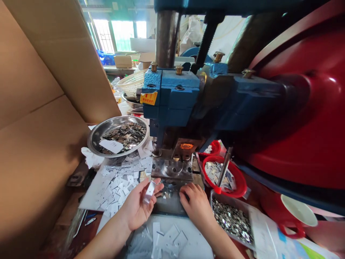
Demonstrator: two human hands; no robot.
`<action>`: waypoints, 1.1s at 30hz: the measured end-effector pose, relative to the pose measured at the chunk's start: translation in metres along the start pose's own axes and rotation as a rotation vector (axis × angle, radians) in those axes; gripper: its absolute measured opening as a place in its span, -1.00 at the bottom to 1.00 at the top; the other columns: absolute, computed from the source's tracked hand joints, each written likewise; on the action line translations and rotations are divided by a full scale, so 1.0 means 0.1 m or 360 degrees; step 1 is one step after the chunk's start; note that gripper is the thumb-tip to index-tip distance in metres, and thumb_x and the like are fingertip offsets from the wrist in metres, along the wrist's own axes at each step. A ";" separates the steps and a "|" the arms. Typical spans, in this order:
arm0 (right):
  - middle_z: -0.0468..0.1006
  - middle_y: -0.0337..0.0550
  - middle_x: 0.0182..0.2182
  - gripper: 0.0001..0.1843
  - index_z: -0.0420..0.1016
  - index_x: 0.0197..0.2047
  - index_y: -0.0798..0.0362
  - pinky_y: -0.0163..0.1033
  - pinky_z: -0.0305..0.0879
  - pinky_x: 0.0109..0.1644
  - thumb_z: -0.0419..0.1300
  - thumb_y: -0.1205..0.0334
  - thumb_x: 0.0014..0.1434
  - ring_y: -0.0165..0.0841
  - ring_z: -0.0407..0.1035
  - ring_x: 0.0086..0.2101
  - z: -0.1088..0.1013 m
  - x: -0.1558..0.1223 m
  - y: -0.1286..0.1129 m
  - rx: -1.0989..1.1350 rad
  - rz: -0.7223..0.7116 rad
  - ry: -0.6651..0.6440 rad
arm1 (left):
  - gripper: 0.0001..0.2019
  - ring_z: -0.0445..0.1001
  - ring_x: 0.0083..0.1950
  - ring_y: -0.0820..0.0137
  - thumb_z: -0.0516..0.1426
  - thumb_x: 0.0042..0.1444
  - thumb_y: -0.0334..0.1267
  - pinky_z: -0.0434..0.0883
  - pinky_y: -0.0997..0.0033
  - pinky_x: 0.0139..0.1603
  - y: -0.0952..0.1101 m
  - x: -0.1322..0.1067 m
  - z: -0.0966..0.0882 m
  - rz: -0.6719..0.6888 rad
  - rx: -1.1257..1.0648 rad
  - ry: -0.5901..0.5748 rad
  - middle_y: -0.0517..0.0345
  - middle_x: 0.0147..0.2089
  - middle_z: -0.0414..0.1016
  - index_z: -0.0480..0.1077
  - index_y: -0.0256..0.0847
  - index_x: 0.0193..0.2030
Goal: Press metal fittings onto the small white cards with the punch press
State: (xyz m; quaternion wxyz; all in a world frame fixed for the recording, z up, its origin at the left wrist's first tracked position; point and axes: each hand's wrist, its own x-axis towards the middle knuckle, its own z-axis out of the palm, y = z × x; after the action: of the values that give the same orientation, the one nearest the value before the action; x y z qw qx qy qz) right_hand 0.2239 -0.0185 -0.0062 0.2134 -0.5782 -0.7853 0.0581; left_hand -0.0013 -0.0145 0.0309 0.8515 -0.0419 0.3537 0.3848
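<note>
My left hand [138, 207] pinches a small white plastic card [149, 192] between thumb and fingers, just left of the press bed. My right hand [196, 203] lies palm down in front of the metal die plate [172, 169], its fingers curled over small metal parts [168, 187] lying there; what the fingertips hold is hidden. The blue punch press [172, 97] rises directly behind both hands. More white cards [167, 239] lie on the surface between my forearms.
A steel bowl of small metal pieces [120, 135] stands at the left above a heap of white cards [121, 180]. At the right stand a red basket [225, 176], a tray of metal bits [231, 219] and a red cup [293, 212]. Cardboard [40, 108] walls the left; the red flywheel guard [309, 108] looms on the right.
</note>
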 end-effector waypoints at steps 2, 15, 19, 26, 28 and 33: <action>0.46 -0.12 -0.36 -0.83 0.42 -0.36 0.03 -0.16 0.21 -0.21 0.02 0.30 0.19 -0.25 0.31 -0.31 -0.04 0.14 -0.02 0.0083 -0.0003 0.0082 | -0.60 0.48 -0.51 0.52 0.04 0.24 -0.07 0.46 0.59 -0.58 -0.01 0.01 0.00 -0.0057 -0.0032 -0.0052 -0.02 -0.03 0.48 0.31 -0.28 0.10; 0.46 -0.04 -0.35 -0.72 0.56 -0.15 0.01 -0.13 0.19 -0.18 0.03 0.25 0.23 -0.18 0.28 -0.23 -0.19 0.75 -0.03 -0.0256 -0.0294 0.0253 | -0.50 0.55 -0.29 0.32 -0.03 0.25 0.06 0.51 0.42 -0.40 -0.03 0.00 0.16 -0.0010 0.0076 -0.0239 -0.06 -0.10 0.52 0.31 -0.36 0.08; 0.49 -0.03 -0.22 -0.71 0.53 -0.12 0.04 -0.07 0.24 -0.08 0.00 0.22 0.26 -0.20 0.31 -0.18 -0.25 0.60 -0.11 0.0021 -0.0313 0.0243 | -0.47 0.55 -0.24 0.30 -0.03 0.23 0.10 0.51 0.42 -0.38 -0.03 0.03 0.21 -0.0039 0.0129 -0.0260 -0.08 -0.10 0.51 0.33 -0.36 0.05; 0.42 -0.03 -0.03 -0.66 0.39 0.07 -0.05 0.02 0.24 0.05 0.09 0.23 0.21 -0.19 0.28 -0.02 -0.35 0.44 -0.42 0.0406 -0.0519 -0.0096 | -0.57 0.50 -0.39 0.45 0.03 0.21 0.09 0.50 0.38 -0.21 -0.10 0.09 0.30 -0.0009 0.0111 -0.0168 0.16 -0.29 0.49 0.37 -0.27 -0.07; 0.43 -0.05 -0.06 -0.74 0.45 -0.04 -0.04 0.00 0.24 0.05 0.11 0.25 0.19 -0.19 0.27 -0.02 -0.35 0.45 -0.43 0.0467 -0.0479 -0.0148 | -0.58 0.49 -0.38 0.47 0.04 0.20 0.09 0.48 0.38 -0.16 -0.12 0.09 0.31 0.0001 0.0114 -0.0133 0.17 -0.28 0.49 0.38 -0.27 -0.10; 0.49 -0.13 -0.30 -0.81 0.43 -0.35 0.01 -0.15 0.26 -0.08 0.03 0.22 0.22 -0.28 0.35 -0.22 -0.37 0.45 -0.39 0.0684 -0.0144 -0.0209 | -0.62 0.49 -0.35 0.42 0.24 0.02 0.00 0.40 0.53 -0.35 -0.18 0.12 0.25 0.0275 0.0658 -0.0050 0.09 -0.37 0.49 0.43 -0.33 -0.24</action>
State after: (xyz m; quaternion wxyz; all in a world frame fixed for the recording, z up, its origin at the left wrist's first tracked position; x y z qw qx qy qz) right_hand 0.1936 0.0052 0.0523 0.2824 -0.4785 -0.7923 0.2519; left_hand 0.0307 -0.0114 0.0382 0.8113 0.1701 0.4139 0.3761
